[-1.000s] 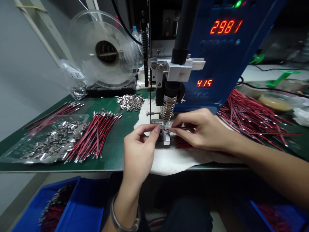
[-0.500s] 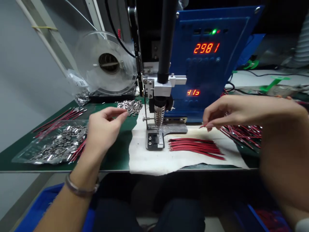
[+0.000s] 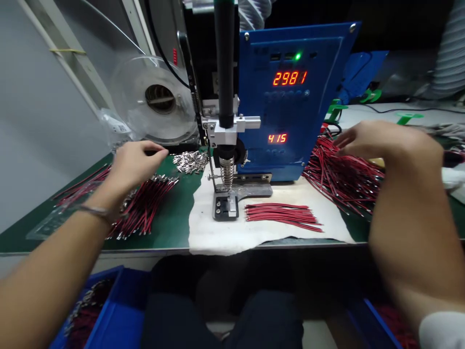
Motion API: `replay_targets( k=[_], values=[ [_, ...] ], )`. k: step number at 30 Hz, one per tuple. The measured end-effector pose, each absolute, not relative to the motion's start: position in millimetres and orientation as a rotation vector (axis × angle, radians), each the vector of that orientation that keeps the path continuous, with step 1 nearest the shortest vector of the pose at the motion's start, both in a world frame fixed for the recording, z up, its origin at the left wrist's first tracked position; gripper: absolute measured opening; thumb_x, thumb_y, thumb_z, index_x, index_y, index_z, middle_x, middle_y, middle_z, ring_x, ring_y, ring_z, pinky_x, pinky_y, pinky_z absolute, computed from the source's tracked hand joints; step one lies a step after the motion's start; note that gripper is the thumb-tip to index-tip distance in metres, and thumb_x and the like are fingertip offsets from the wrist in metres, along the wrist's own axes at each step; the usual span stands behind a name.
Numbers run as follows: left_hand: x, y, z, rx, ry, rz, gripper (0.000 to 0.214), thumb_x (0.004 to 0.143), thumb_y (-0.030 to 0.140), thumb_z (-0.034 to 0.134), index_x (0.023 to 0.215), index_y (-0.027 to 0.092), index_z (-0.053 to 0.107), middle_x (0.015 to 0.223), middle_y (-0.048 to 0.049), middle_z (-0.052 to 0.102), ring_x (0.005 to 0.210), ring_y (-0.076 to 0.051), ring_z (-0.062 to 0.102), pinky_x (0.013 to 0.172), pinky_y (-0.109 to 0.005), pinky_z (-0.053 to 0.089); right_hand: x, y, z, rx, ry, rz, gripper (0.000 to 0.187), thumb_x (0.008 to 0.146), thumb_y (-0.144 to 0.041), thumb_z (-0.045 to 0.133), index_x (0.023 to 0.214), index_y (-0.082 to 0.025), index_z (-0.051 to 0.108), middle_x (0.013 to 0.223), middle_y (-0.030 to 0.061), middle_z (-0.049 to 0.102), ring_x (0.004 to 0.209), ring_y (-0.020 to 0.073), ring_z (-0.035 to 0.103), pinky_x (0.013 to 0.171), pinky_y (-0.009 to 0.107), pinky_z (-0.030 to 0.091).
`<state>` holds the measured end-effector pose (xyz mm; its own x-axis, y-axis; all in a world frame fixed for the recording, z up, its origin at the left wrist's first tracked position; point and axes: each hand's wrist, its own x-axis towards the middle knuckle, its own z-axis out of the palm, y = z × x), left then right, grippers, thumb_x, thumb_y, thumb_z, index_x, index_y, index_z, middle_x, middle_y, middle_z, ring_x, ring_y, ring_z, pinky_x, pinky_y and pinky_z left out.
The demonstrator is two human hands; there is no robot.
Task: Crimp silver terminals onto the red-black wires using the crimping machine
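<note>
My left hand point(image 3: 136, 162) is over the left side of the table, thumb and forefinger pinched together. Whatever may lie between those fingertips is too small to make out. Beside them is a heap of small silver metal terminals point(image 3: 191, 161), and below spreads a bundle of red wires point(image 3: 145, 206) with metal ends. On the right, my right hand point(image 3: 381, 140) reaches over a large tangled pile of red wires point(image 3: 341, 177). Its thumb and forefinger look apart at the pile's upper edge. A row of red wires point(image 3: 281, 215) lies on the white sheet point(image 3: 218, 242) between my hands.
A crimping press point(image 3: 227, 169) with a small black die block point(image 3: 225, 208) stands centrally before a blue control box point(image 3: 286, 106) with red digits. Behind at left is a clear reel point(image 3: 127, 97). Blue bins point(image 3: 123, 310) with wires sit below the table edge.
My right hand has moved from beside the wire row back over the large pile; the wire end at its fingertips no longer shows. My left hand moved left and away, uncovering the left bundle. The view shifted.
</note>
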<state>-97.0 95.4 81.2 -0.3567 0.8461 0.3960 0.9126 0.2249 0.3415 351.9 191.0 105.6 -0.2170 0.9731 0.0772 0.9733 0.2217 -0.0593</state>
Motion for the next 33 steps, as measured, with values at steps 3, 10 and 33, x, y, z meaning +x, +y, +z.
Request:
replay_targets(
  k=[3, 10, 33],
  values=[
    [-122.1, 58.4, 88.1, -1.52, -2.416, -0.593, 0.037, 0.076, 0.048, 0.058, 0.097, 0.022, 0.073, 0.067, -0.0035, 0.064, 0.07, -0.023, 0.056, 0.072, -0.034, 0.043, 338.0, 174.6, 110.0, -2.14, -2.234, -0.033, 0.016, 0.07, -0.035, 0.068, 0.075, -0.02, 0.071, 0.076, 0.0105, 0.07, 0.065, 0.0278, 0.063, 0.053, 0.038, 0.046],
    [-166.5, 6.2, 71.0, -1.48, -2.665, -0.305, 0.015, 0.069, 0.042, 0.073, 0.074, 0.028, 0.074, 0.045, 0.0028, 0.052, 0.052, -0.019, 0.046, 0.057, -0.023, 0.028, 263.0, 136.5, 95.2, -0.859, -3.054, 0.878, 0.021, 0.084, -0.03, 0.055, 0.094, -0.023, 0.072, 0.079, -0.0003, 0.071, 0.065, 0.0133, 0.062, 0.056, 0.024, 0.043],
    [-178.7, 4.5, 56.8, -1.788, -2.671, -0.395, 0.016, 0.067, 0.036, 0.074, 0.076, 0.023, 0.075, 0.065, 0.0017, 0.065, 0.064, -0.016, 0.053, 0.066, -0.021, 0.033, 217.6, 127.2, 49.3, -0.49, -3.012, 0.537, 0.013, 0.081, -0.025, 0.06, 0.087, -0.017, 0.069, 0.082, 0.0028, 0.067, 0.068, 0.0123, 0.056, 0.062, 0.023, 0.04]
  ],
)
